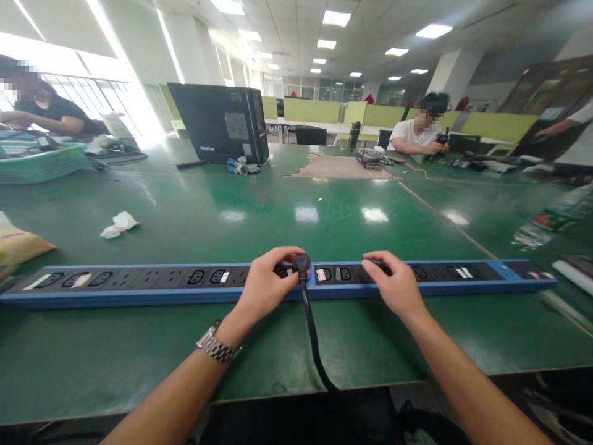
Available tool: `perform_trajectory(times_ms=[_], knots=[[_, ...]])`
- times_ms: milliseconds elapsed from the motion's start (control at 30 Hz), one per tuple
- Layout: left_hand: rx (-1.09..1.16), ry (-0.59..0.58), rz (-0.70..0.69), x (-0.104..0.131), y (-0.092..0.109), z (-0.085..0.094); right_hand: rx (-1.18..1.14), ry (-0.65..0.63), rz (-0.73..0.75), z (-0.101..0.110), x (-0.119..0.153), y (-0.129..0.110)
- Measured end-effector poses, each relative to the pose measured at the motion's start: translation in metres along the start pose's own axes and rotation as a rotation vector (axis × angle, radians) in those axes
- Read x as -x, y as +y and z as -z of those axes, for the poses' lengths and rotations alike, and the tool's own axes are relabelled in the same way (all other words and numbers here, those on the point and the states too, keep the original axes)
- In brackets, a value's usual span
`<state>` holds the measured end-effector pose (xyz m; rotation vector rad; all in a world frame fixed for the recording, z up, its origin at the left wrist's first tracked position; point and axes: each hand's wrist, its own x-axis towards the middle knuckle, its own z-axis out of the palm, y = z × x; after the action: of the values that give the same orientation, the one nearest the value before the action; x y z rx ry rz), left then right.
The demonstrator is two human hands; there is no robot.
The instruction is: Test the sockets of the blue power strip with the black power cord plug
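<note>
A long blue power strip (157,299) with black sockets lies across the green table. My left hand (269,278), with a metal watch (217,344) at the wrist, grips a black plug (301,264) between thumb and fingers at the strip's middle. The plug's black cable (313,337) hangs down over the table's front edge. To the right, my right hand (393,281) rests over the strip with thumb and index finger apart and nothing seen between them. Whether the plug sits fully in a socket cannot be made out.
On the green table (194,210) are a crumpled tissue (119,225), a black computer case (222,123), blue-white gloves (243,165), a green basket (46,162) and a plastic bottle (551,219). One person (417,133) sits across at the right, another (55,111) at the left.
</note>
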<state>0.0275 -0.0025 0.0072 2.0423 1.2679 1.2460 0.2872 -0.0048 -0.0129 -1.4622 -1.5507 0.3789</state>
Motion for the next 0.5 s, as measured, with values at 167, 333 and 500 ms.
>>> perform_trajectory(times_ms=[167,333,500], knots=[[0.017,0.115,-0.137,-0.016,0.033,-0.015,-0.275,-0.281,-0.176,0.021,-0.012,-0.063],[-0.068,0.04,-0.243,-0.019,0.051,-0.041,0.264,-0.406,0.027,0.026,-0.016,-0.089],[-0.272,-0.041,-0.155,-0.007,0.022,-0.025,0.588,-0.429,0.059,0.032,-0.028,-0.043]])
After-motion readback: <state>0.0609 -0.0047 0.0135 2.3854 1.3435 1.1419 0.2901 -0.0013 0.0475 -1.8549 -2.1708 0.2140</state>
